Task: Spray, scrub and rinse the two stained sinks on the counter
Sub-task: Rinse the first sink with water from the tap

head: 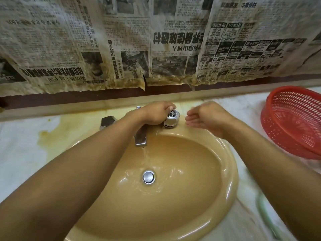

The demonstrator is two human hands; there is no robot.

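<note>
Sink: I see one tan oval ceramic sink (231, 180) set into the pale marbled surface (22, 145), filling the lower middle of my view. A second sink is not in this view.
Tap: a chrome spout (141, 138) juts over the back of the bowl, between a faceted chrome left tap handle (107, 121) and a faceted chrome right tap handle (172, 120).
Water: a thin stream of water (146, 153) drops from the spout and spreads across the bowl floor around the round chrome drain stopper (148, 177).
Left hand: the left hand (156, 113) reaches across the spout, its fingers curled over the top of the right tap handle, gripping it.
Right hand: the right hand (206, 117) is just right of that handle, over the back rim of the sink. Its fingers are loosely stretched and it holds nothing. It is blurred, so I cannot tell whether it touches the rim.
Surface stains: yellow-brown marks spread on the surface left of the left tap handle.
Basket: a red perforated plastic basket (295, 122) sits tilted on the surface at the far right, apart from the sink.
Wall: stained, yellowed newspaper sheets (121, 40) cover the wall behind the tap, with their lower edges ragged.
</note>
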